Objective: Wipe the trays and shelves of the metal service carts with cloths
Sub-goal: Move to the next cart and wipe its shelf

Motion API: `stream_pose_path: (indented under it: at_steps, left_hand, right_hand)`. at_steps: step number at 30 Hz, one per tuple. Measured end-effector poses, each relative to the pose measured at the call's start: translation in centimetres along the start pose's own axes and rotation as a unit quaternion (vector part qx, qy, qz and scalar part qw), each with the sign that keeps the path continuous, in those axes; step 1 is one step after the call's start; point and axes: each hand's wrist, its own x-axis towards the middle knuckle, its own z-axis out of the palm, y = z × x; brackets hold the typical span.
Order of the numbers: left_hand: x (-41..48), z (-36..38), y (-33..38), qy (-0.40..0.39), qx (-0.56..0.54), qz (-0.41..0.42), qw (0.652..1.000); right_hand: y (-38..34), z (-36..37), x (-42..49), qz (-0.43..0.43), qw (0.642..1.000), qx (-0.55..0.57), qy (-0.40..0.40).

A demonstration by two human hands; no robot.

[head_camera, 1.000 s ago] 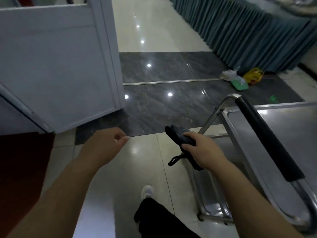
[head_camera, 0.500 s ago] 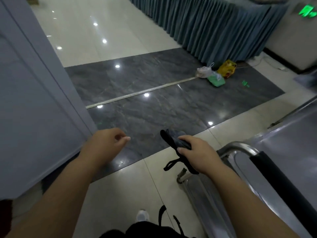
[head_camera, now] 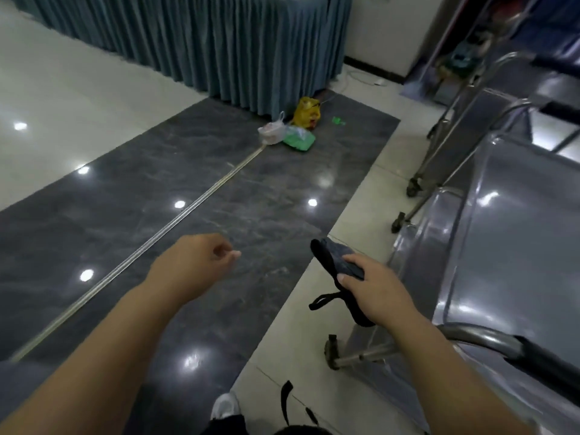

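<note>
- The right hand (head_camera: 375,295) grasps a dark cloth (head_camera: 334,260) in the air, just left of the metal cart (head_camera: 518,246); a strap of the cloth dangles below the fingers.
- The left hand (head_camera: 196,262) is held out over the dark floor (head_camera: 157,199), fingers loosely curled, holding nothing.
- A second cart (head_camera: 455,120) stands behind the first.
- Yellow, white and green bags (head_camera: 299,141) lie by the blue skirting (head_camera: 219,42).

A banquet hall — skirted table (head_camera: 219,42), polished floor (head_camera: 78,98), steel service carts (head_camera: 502,230).
</note>
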Motion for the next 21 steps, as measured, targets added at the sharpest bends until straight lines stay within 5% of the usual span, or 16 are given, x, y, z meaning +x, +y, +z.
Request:
stream_pose_path:
  at_steps: [9, 21]
  left_hand:
    - [15.1, 0.4, 6.5, -0.116, 0.054, 0.16, 0.979]
    - [35.0, 6.3, 24.0, -0.256, 0.157, 0.336, 0.893]
  right_hand:
    - [1.7, -1.6, 4.7, 0.167, 0.972, 0.108, 0.127]
    - [7.9, -8.3, 17.5, 0.268, 0.922, 0.187, 0.209]
